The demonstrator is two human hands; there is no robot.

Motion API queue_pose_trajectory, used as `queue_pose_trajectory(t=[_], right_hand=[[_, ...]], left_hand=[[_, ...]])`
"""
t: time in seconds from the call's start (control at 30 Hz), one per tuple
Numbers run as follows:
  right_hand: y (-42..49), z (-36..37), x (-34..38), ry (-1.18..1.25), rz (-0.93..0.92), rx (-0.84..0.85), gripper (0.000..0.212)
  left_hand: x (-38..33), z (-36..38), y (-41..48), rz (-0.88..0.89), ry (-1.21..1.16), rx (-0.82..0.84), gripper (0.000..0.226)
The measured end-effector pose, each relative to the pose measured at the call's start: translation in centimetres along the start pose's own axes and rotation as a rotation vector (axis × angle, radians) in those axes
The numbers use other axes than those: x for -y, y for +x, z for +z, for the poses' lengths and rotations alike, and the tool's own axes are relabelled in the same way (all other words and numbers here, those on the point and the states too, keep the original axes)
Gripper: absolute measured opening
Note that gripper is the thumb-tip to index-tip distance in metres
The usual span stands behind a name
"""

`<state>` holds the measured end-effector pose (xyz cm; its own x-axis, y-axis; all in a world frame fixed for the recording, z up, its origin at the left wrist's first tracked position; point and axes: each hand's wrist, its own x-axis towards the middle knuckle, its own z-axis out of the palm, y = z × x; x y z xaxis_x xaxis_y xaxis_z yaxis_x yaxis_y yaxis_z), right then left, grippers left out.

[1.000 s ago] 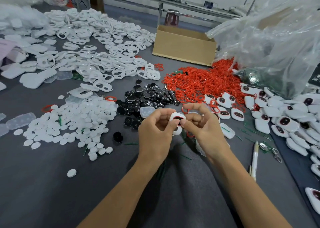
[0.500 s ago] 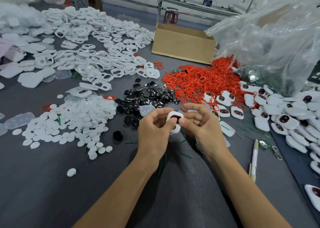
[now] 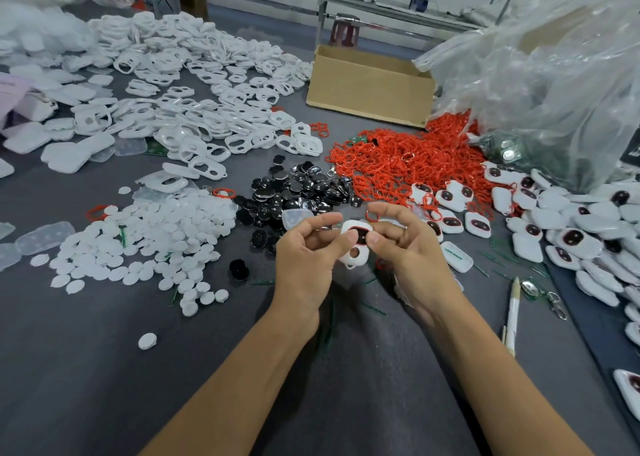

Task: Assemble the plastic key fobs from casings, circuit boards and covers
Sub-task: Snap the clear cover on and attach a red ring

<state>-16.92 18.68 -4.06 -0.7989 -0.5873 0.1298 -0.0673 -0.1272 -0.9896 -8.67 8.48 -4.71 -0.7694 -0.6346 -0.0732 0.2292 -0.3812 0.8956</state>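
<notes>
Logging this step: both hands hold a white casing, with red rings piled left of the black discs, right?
No. Head view: red rings lie right of the black discs; left hand and right hand do hold the white casing.

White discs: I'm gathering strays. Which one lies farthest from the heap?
The single disc alone on the grey mat, nearest the person; the others sit in or close to the heap.

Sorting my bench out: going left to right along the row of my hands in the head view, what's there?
White round discs → lone black piece → left hand → key fob → right hand → pen → finished key fobs.
</notes>
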Motion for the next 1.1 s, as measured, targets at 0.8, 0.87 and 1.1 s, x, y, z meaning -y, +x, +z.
queue_pose_trajectory(t=[0.8, 0.87, 1.1], right_hand=[[-1.8, 0.6, 2.3, -0.816, -0.450, 0.014, 0.040], [-1.7, 0.8, 2.6, -0.689, -0.406, -0.060, 0.029], [1.1, 3.5, 5.4, -0.528, -0.262, -0.066, 0.025]], left_hand=[[-0.1, 0.6, -0.5, -0.140, -0.024, 0.044, 0.017], [0.0, 0.6, -0.5, -0.135, 0.028, 0.044, 0.018], [1.3, 1.0, -0.6, -0.033, 0.342, 0.038, 0.018]])
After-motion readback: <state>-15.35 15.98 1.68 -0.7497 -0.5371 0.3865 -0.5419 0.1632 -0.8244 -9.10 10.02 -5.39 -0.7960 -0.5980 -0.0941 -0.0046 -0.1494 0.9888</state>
